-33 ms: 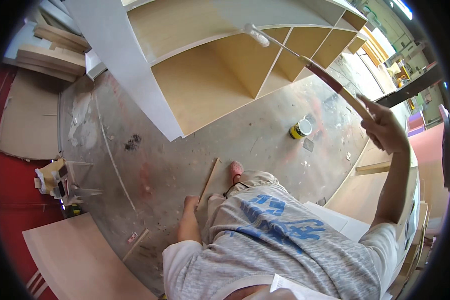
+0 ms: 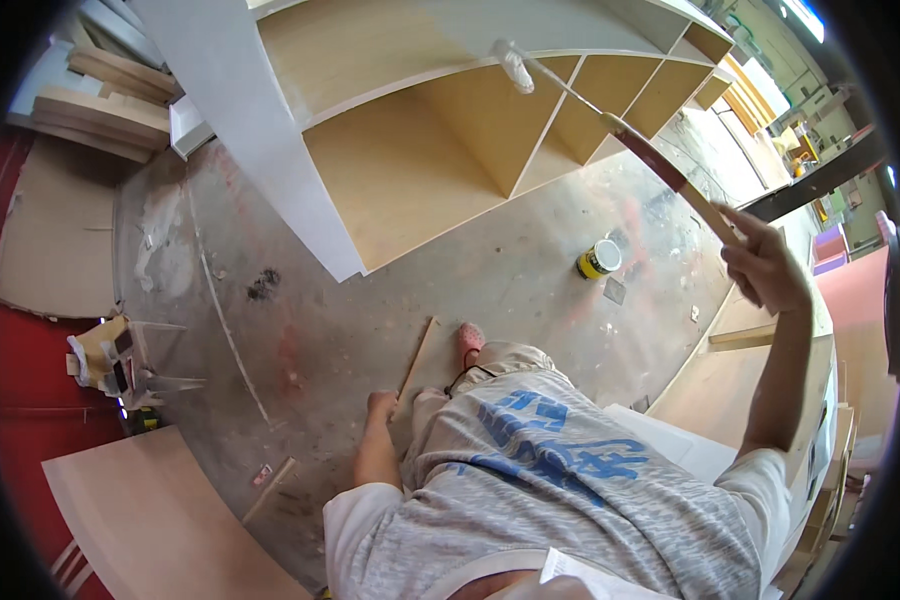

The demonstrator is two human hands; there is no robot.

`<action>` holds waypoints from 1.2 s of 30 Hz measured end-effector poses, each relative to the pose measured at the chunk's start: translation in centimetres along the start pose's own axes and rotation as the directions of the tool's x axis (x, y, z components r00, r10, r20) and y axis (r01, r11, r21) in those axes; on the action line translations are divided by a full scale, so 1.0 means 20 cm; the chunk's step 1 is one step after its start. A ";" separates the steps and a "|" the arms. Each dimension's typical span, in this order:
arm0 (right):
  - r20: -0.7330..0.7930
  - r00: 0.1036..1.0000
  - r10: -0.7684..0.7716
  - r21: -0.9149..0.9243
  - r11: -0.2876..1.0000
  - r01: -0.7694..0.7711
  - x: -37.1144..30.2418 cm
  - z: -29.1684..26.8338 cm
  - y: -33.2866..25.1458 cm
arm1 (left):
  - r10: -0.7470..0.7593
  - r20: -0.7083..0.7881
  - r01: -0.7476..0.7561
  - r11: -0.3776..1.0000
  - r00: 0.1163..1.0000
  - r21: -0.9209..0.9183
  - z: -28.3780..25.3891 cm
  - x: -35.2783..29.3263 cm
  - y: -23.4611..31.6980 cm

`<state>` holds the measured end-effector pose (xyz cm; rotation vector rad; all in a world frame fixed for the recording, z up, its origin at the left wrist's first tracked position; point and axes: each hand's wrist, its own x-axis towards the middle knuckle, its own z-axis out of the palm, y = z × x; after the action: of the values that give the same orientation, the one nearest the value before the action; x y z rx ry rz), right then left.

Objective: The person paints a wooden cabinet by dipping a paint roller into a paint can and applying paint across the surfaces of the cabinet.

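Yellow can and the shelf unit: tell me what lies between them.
Head view: only bare, paint-stained concrete floor lies between the yellow can and the shelf unit; the roller's pole passes above.

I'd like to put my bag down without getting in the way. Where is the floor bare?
The widest bare floor lies between the shelf unit and the knee, left of the paint can. It is crowded at the left by the cardboard and small clutter, and at the right by stacked boards beneath the right hand holding the roller.
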<state>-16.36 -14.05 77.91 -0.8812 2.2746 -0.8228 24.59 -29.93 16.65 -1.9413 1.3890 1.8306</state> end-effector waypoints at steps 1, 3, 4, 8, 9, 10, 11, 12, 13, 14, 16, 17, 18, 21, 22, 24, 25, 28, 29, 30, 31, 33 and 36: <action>-0.059 0.998 0.037 0.182 0.983 -0.025 0.00 0.04 0.08 | 0.009 -0.057 -0.009 1.000 0.998 0.001 0.01 -0.01 0.00; -0.003 0.988 -0.152 0.421 0.897 0.139 0.00 0.08 0.20 | 0.233 -0.041 -0.203 0.910 0.972 0.362 0.02 -0.02 -0.02; -0.003 0.989 -0.149 0.478 0.868 0.133 0.02 0.11 0.25 | 0.168 -0.027 -0.146 0.915 0.985 0.376 0.03 -0.02 -0.04; 0.173 0.947 -0.272 0.810 0.586 0.020 0.16 0.23 0.32 | 0.152 -0.026 -0.135 0.934 0.988 0.331 0.04 -0.01 -0.14; 0.228 0.887 -0.401 0.893 0.450 -0.026 0.21 0.26 0.30 | 0.221 -0.003 -0.187 0.833 0.975 0.520 0.04 -0.01 -0.15; 0.222 0.912 -0.346 0.872 0.490 -0.026 0.26 0.27 0.27 | 0.222 0.001 -0.191 0.836 0.975 0.515 0.04 -0.01 -0.17; 0.249 0.929 -0.273 0.819 0.571 -0.051 0.31 0.30 0.23 | 0.165 -0.030 -0.127 0.854 0.986 0.504 0.04 -0.02 -0.18; 0.272 0.939 -0.209 0.776 0.625 -0.086 0.36 0.32 0.19 | 0.099 -0.018 -0.078 0.877 0.995 0.475 0.04 -0.04 -0.20; 0.283 0.940 -0.193 0.748 0.658 -0.090 0.39 0.33 0.14 | 0.094 -0.057 -0.056 0.877 0.994 0.478 0.04 -0.06 -0.21; 0.203 0.960 -0.195 0.487 0.870 0.074 0.42 0.33 0.09 | 0.082 -0.057 -0.054 0.921 0.995 0.386 0.04 -0.08 -0.23; 0.107 0.985 -0.137 -0.025 0.990 0.140 0.50 0.30 -0.04 | 0.061 -0.055 -0.044 0.963 0.997 0.266 0.06 -0.13 -0.25; 0.052 0.989 -0.140 -0.235 0.961 0.149 0.56 0.29 -0.11 | 0.066 -0.099 -0.051 0.988 0.993 0.146 0.07 -0.16 -0.27; 0.017 0.991 -0.134 -0.393 0.910 0.130 0.63 0.30 -0.16 | 0.068 -0.109 -0.068 0.998 0.992 0.008 0.09 -0.19 -0.29; 0.010 0.968 -0.253 -0.626 0.753 0.203 1.01 0.36 -0.36 | -0.025 -0.130 0.023 1.000 0.991 -0.016 0.15 -0.26 -0.32; 0.058 0.961 -0.271 -0.619 0.745 0.248 1.14 0.36 -0.45 | -0.013 -0.167 0.006 0.999 0.986 -0.043 0.19 -0.29 -0.34; 0.098 0.948 -0.302 -0.633 0.716 0.293 1.39 0.40 -0.62 | 0.055 -0.357 -0.117 0.981 0.932 -0.152 0.29 -0.35 -0.42; 0.112 0.934 -0.339 -0.660 0.678 0.325 1.52 0.44 -0.70 | -0.045 -0.288 -0.032 0.965 0.957 -0.258 0.34 -0.33 -0.44; 0.163 0.895 -0.415 -0.735 0.554 0.391 1.88 0.54 -0.91 | -0.127 -0.175 0.047 0.915 0.976 -0.401 0.51 -0.28 -0.64; 0.160 0.884 -0.438 -0.809 0.456 0.372 2.00 0.57 -0.97 | -0.045 -0.203 -0.019 0.954 0.978 -0.300 0.57 -0.25 -0.72; 0.198 0.871 -0.449 -0.779 0.467 0.418 2.13 0.59 -1.02 | 0.041 -0.159 -0.064 0.988 0.986 -0.140 0.63 -0.22 -0.77; 0.204 0.867 -0.454 -0.752 0.494 0.436 2.25 0.62 -1.08 | 0.017 -0.236 -0.075 0.968 0.972 -0.238 0.70 -0.23 -0.82; 0.224 0.854 -0.470 -0.718 0.513 0.470 2.44 0.69 -1.20 | -0.041 -0.279 -0.043 0.957 0.959 -0.288 0.79 -0.16 -0.79; 0.199 0.787 -0.584 -0.698 0.479 0.532 2.60 0.87 -1.38 | -0.089 -0.215 0.054 0.985 0.972 -0.165 0.88 -0.19 -0.63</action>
<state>-26.59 -74.27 71.85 -2.0888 2.3879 -0.1004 21.11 -9.53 9.40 -2.3055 1.2436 1.7861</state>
